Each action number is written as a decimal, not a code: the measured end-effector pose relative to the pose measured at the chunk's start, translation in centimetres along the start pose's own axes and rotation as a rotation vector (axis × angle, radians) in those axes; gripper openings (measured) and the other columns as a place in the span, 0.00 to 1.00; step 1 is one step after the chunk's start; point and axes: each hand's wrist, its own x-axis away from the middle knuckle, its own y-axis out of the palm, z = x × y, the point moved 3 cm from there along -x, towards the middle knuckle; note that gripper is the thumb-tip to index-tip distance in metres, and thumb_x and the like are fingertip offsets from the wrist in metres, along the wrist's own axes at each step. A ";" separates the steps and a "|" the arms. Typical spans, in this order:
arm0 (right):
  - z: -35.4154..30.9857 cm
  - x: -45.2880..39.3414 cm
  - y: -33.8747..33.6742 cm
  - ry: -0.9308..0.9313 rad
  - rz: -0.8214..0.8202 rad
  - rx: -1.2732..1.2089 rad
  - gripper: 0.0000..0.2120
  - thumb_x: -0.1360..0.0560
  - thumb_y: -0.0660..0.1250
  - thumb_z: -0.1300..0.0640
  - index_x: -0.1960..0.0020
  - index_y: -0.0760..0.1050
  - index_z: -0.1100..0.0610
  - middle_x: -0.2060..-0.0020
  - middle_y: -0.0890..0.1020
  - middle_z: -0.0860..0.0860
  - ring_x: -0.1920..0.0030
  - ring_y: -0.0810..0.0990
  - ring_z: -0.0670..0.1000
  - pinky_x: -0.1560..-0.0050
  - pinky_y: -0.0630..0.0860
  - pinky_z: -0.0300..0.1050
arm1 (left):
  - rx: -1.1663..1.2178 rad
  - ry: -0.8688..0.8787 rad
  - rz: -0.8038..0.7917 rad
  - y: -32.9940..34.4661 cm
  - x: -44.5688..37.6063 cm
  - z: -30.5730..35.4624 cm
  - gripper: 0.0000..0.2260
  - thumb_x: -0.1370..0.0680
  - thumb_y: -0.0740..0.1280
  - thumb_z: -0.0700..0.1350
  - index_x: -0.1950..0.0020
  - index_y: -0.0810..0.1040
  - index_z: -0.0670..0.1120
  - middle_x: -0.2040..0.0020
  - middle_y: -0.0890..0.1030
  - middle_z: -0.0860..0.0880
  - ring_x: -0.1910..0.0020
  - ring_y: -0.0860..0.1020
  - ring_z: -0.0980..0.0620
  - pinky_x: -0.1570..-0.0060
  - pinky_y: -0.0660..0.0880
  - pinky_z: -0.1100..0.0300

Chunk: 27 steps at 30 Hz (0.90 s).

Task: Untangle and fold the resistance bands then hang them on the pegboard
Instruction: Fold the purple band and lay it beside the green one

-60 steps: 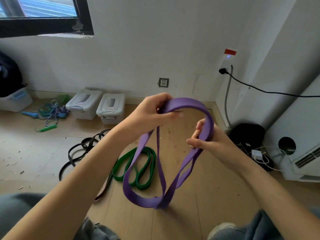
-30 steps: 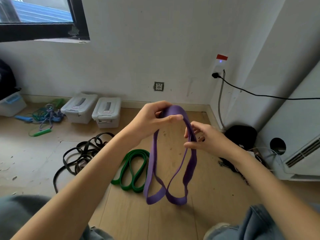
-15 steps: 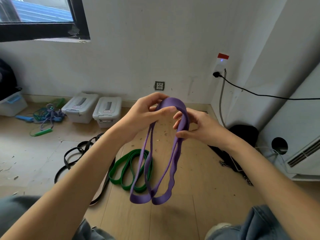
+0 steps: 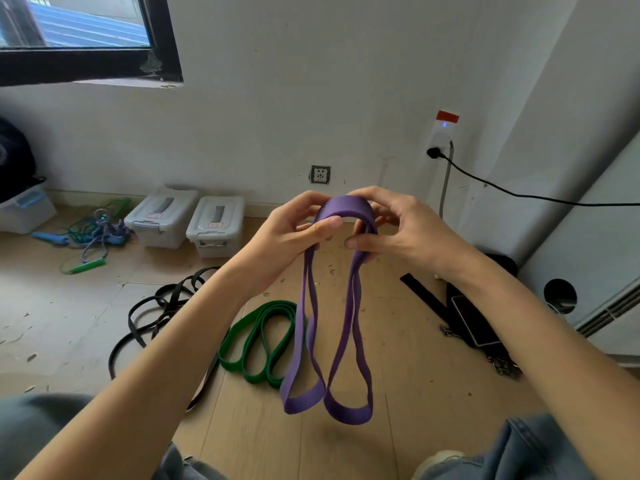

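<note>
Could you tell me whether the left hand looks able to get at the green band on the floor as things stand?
Probably not yet: the left hand grips the purple band, though nothing lies over the green band.

Before me, two grey lidded storage boxes [image 4: 187, 220] sit against the white wall, near tangled skipping ropes [image 4: 91, 233] (blue and green handles); a black cable [image 4: 519, 194] trails from a socket [image 4: 440, 147].

Held band [image 4: 341, 306] was solid purple. Floor bands: one green [image 4: 263, 341], one black [image 4: 156, 317]. Storage boxes [image 4: 187, 220] were pale grey with darker grey handles. Floor [image 4: 398, 341] was light wood-tone, wall [image 4: 294, 81] off-white, window frame [image 4: 90, 64] black. Plug cable [image 4: 519, 194] black, red tag [image 4: 447, 116] above socket.
</note>
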 end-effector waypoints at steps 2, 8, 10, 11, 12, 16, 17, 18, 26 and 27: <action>0.0 -0.1 -0.1 0.012 -0.003 -0.009 0.22 0.31 0.73 0.57 0.41 0.70 0.46 0.53 0.77 0.45 0.52 0.78 0.43 0.61 0.79 0.34 | 0.017 0.006 -0.014 0.0 0.0 0.0 0.14 0.28 0.66 0.49 0.46 0.74 0.45 0.55 0.80 0.51 0.61 0.77 0.60 0.61 0.74 0.68; -0.2 -0.3 -0.2 0.012 -0.006 -0.077 0.22 0.31 0.72 0.58 0.41 0.71 0.46 0.50 0.78 0.47 0.50 0.79 0.46 0.61 0.81 0.39 | 0.037 0.016 -0.035 0.1 -0.3 -0.1 0.12 0.27 0.65 0.49 0.45 0.74 0.47 0.56 0.78 0.51 0.61 0.74 0.56 0.60 0.72 0.65; -0.2 -0.4 -0.3 0.023 -0.020 -0.073 0.22 0.31 0.72 0.58 0.40 0.71 0.48 0.52 0.77 0.47 0.50 0.79 0.49 0.61 0.82 0.43 | 0.041 0.013 -0.036 0.0 -0.3 -0.1 0.12 0.27 0.65 0.50 0.45 0.74 0.47 0.58 0.78 0.53 0.62 0.73 0.56 0.61 0.71 0.65; -0.2 -0.4 -0.3 0.030 -0.028 -0.069 0.22 0.31 0.72 0.59 0.39 0.71 0.48 0.53 0.77 0.46 0.50 0.79 0.50 0.60 0.82 0.46 | 0.045 0.014 -0.033 -0.1 -0.3 -0.1 0.12 0.27 0.65 0.50 0.46 0.74 0.47 0.59 0.78 0.53 0.63 0.72 0.56 0.61 0.71 0.65; -0.2 -0.4 -0.3 0.035 -0.032 -0.068 0.23 0.31 0.72 0.59 0.38 0.71 0.49 0.53 0.77 0.46 0.50 0.79 0.51 0.60 0.82 0.48 | 0.049 0.014 -0.029 -0.1 -0.4 -0.1 0.13 0.27 0.65 0.50 0.46 0.74 0.46 0.59 0.78 0.54 0.63 0.72 0.57 0.61 0.71 0.65; -0.2 -0.5 -0.1 0.029 -0.028 -0.067 0.24 0.31 0.71 0.54 0.37 0.70 0.48 0.53 0.77 0.48 0.51 0.80 0.50 0.59 0.82 0.45 | 0.036 -0.003 -0.034 0.3 -0.2 -0.2 0.15 0.27 0.64 0.48 0.44 0.72 0.42 0.59 0.78 0.52 0.65 0.72 0.58 0.63 0.70 0.65; -0.4 -0.5 0.0 0.025 -0.036 -0.059 0.24 0.32 0.70 0.51 0.37 0.70 0.47 0.53 0.77 0.48 0.53 0.81 0.48 0.59 0.82 0.43 | 0.056 -0.015 -0.033 0.5 -0.1 -0.4 0.16 0.27 0.64 0.48 0.43 0.71 0.41 0.60 0.78 0.53 0.66 0.73 0.59 0.63 0.70 0.65; -0.5 -0.5 0.0 0.020 -0.045 -0.053 0.23 0.31 0.69 0.50 0.37 0.71 0.47 0.53 0.77 0.47 0.55 0.81 0.45 0.60 0.81 0.41 | 0.098 -0.034 -0.027 0.5 0.0 -0.6 0.17 0.28 0.64 0.48 0.42 0.70 0.41 0.61 0.78 0.54 0.67 0.73 0.60 0.64 0.69 0.65; -1.6 -1.0 0.7 -0.115 0.054 0.096 0.11 0.30 0.71 0.56 0.48 0.78 0.51 0.56 0.79 0.43 0.52 0.76 0.43 0.46 0.72 0.35 | -0.101 -0.128 -0.127 2.1 1.5 -4.5 0.20 0.34 0.75 0.38 0.45 0.74 0.48 0.50 0.81 0.47 0.53 0.81 0.55 0.54 0.77 0.62; -1.6 -0.9 0.8 -0.122 0.070 0.091 0.11 0.30 0.71 0.57 0.49 0.79 0.52 0.56 0.79 0.43 0.52 0.77 0.44 0.45 0.73 0.37 | -0.097 -0.118 -0.092 2.4 1.6 -5.2 0.18 0.33 0.75 0.37 0.47 0.75 0.47 0.51 0.82 0.46 0.54 0.81 0.55 0.55 0.77 0.63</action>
